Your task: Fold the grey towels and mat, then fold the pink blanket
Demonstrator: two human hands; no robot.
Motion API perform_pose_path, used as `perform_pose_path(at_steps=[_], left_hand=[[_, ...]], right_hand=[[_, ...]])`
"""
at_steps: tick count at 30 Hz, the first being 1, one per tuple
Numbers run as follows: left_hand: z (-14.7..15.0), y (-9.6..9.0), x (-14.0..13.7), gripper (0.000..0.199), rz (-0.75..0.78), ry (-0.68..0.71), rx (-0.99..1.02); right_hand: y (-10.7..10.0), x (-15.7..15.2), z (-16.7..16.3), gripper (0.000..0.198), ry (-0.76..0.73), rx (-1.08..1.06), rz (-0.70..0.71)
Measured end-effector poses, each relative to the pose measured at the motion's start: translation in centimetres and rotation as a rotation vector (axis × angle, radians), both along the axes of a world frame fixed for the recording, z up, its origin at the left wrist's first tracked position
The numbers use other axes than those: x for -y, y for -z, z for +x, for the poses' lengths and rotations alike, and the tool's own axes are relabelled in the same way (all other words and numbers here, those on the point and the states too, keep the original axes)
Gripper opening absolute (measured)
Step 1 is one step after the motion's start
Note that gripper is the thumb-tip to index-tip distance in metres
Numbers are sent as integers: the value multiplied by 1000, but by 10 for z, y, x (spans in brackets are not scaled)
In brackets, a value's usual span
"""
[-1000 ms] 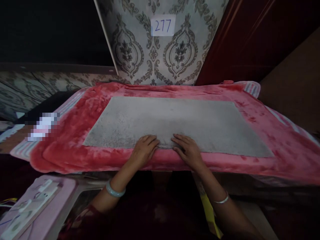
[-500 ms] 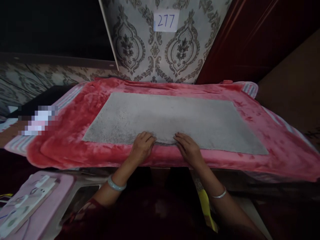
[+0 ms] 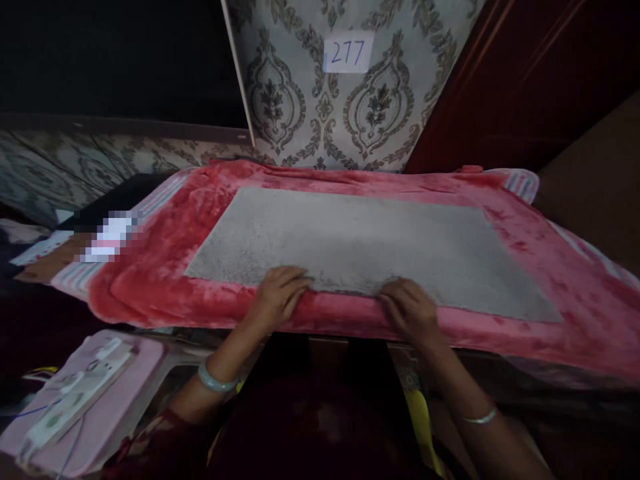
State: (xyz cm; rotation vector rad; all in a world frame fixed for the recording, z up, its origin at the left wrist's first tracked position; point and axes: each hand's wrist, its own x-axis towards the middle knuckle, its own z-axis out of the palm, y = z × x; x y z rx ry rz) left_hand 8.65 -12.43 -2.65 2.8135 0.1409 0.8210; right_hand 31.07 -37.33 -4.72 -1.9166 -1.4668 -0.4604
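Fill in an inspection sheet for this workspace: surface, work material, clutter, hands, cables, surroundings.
Surface: red-pink plush blanket, mostly spread out, some wrinkles along its far edge.
Work material: grey cloth lying largely flat on the blanket; dark specks toward its left end.
Clutter: white power strip on a pink stand at lower left; paper beyond the blanket's left end; one pixelated patch, unreadable.
Hands: left hand and right hand apart, both at the cloth's near edge; grip unclear.
Cables: thin blue cable beside the power strip; its route is unclear.
Surroundings: dark screen, patterned wallpaper, sheet marked 277, dark red panel.
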Motion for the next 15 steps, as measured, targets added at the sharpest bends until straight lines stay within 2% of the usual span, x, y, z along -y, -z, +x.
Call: perform_pose_path(at_steps=[3, 6, 8, 10, 15], left_hand=[[-18, -12, -27, 44, 0, -317, -54], [-26, -14, -46, 59, -1, -538, -270], [-27, -9, -50, 63, 10, -580, -402], [-26, -5, -49, 64, 31, -588, -456], [-27, -4, -42, 65, 31, -582, -454]], right_hand=[[-11, 24, 30, 43, 255, 75, -131], [-6, 44, 54, 59, 503, 114, -336], [3, 53, 61, 61, 573, 108, -447], [12, 57, 62, 61, 586, 97, -494], [17, 57, 56, 67, 568, 75, -471]])
